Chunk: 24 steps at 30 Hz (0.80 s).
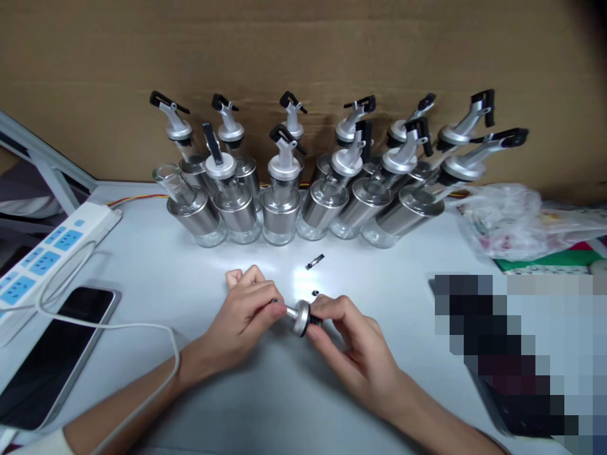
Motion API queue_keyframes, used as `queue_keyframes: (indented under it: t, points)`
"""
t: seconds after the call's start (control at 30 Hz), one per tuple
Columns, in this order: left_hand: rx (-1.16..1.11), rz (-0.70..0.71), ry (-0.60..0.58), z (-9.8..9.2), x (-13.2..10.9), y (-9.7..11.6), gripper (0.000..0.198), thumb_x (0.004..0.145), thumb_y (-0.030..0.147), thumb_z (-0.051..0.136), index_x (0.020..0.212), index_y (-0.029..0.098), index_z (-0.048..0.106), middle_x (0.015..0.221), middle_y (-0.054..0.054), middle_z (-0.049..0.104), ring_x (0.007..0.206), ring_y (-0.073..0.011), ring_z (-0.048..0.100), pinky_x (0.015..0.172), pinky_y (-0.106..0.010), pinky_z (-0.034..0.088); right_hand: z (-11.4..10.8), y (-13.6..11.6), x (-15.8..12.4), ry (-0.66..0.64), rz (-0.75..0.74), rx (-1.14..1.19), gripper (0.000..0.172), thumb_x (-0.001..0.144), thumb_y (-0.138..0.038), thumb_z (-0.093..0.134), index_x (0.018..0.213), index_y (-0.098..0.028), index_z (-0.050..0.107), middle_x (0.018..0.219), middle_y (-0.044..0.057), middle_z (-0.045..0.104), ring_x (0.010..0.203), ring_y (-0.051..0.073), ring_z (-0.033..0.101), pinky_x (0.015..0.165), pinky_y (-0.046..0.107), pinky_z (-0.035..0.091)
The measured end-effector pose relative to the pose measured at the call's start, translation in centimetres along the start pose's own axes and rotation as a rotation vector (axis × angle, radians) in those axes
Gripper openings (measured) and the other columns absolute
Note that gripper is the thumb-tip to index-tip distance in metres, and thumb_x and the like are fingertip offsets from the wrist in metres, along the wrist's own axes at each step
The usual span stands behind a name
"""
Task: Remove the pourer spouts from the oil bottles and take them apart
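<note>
Left hand (244, 313): fingers (265, 303) curled shut round the spout end of a pourer cap (300, 317). The spout is mostly buried in the fist, only a short metal stub shows. Right hand (348, 338): thumb and forefinger pinched shut on the dark plug end, just past the metal collar. No gap shows in either grip.

The cap lies roughly level, lifted off the bench (284, 392), midway between the hands and close in front of the person. The opposed grip on both ends looks like one hand bracing while the other works its end; can't tell which is which.

Just beyond the cap sits a small black bit (315, 292), loose on the bench. Further back is a black clip (314, 261), apart from it. Both look like the black levers on the finished pourers, and both are parked within easy reach.

Behind them, bottles (281, 215) stand in two rows against cardboard (303, 50), glass with steel sleeves, out of the hands' way. Most carry pourers. The bare-necked bottle (192, 212) at front left has none.

At left are a power strip (52, 253) and a phone (52, 354), face up with a dark screen. A cable (118, 327) loops past the left forearm. A plastic bag (502, 218) lies at the right.
</note>
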<state>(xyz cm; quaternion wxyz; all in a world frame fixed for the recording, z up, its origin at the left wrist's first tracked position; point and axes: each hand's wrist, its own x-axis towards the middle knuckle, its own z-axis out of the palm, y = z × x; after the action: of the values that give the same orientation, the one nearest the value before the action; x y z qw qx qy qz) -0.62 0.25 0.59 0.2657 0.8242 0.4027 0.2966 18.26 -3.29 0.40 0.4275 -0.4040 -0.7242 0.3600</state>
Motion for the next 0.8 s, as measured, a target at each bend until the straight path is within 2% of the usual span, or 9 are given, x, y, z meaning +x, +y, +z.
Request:
queue_keyframes:
  t: [0.13,0.3,0.4,0.5,0.6,0.7,0.8]
  points:
    - [0.037,-0.099,0.019,-0.3,0.1,0.2,0.055,0.097,0.048,0.025,0.056,0.017,0.044,0.051,0.003,0.045,0.062,-0.013,0.038,0.065,-0.033,0.024,0.2,0.2,0.2,0.026,0.0,-0.011,0.01,0.088,-0.014,0.052,0.091,-0.022,0.047,0.078,0.001,0.059,0.073,0.013,0.06,0.064,0.024,0.05]
    - [-0.067,-0.131,0.046,-0.4,0.3,0.2,0.056,0.095,0.05,0.028,0.05,0.016,0.034,0.05,0.004,0.034,0.054,-0.0103,0.034,0.059,-0.03,0.027,-0.3,-0.2,1.0,0.019,-0.225,-0.126,0.017,0.086,-0.008,0.053,0.096,-0.021,0.049,0.082,0.004,0.063,0.073,0.015,0.058,0.065,0.029,0.051]
    - [-0.18,-0.162,0.028,-0.4,0.2,0.4,0.054,0.095,0.048,0.029,0.051,0.017,0.031,0.051,0.004,0.033,0.052,-0.0099,0.033,0.057,-0.029,0.029,-0.8,-0.4,1.3,-0.015,-0.335,-0.228,0.019,0.085,-0.006,0.052,0.098,-0.02,0.05,0.084,0.006,0.063,0.072,0.015,0.055,0.063,0.029,0.05]
    - [-0.329,-0.169,-0.029,-0.1,0.0,0.6,0.051,0.097,0.044,0.026,0.053,0.018,0.029,0.05,0.004,0.035,0.051,-0.01,0.035,0.055,-0.028,0.034,-1.2,-0.4,1.2,-0.042,-0.29,-0.262,0.018,0.086,-0.008,0.05,0.1,-0.02,0.051,0.086,0.006,0.063,0.076,0.016,0.056,0.067,0.03,0.05]
    - [-0.261,-0.012,0.011,0.3,-0.3,0.2,0.047,0.098,0.038,0.025,0.057,0.018,0.037,0.052,0.003,0.039,0.053,-0.0103,0.038,0.057,-0.027,0.035,-1.4,-0.2,1.1,-0.031,-0.178,-0.264,0.021,0.087,-0.01,0.05,0.104,-0.02,0.051,0.092,0.006,0.064,0.086,0.016,0.058,0.074,0.03,0.051]
    - [0.012,0.254,0.137,0.7,-0.6,-0.6,0.038,0.098,0.036,0.028,0.071,0.017,0.048,0.058,0.002,0.048,0.057,-0.011,0.042,0.063,-0.029,0.034,-1.5,0.0,1.0,-0.016,-0.276,-0.212,0.025,0.081,-0.004,0.052,0.099,-0.022,0.05,0.101,0.007,0.061,0.091,0.017,0.057,0.078,0.033,0.05]
    - [0.143,0.369,0.2,0.9,-0.9,-1.0,0.036,0.098,0.038,0.027,0.078,0.017,0.049,0.06,0.002,0.051,0.058,-0.0111,0.044,0.067,-0.03,0.034,-1.4,-0.2,1.0,-0.007,-0.254,-0.075,0.028,0.077,-0.007,0.054,0.101,-0.02,0.048,0.099,0.009,0.058,0.09,0.019,0.057,0.076,0.035,0.051]
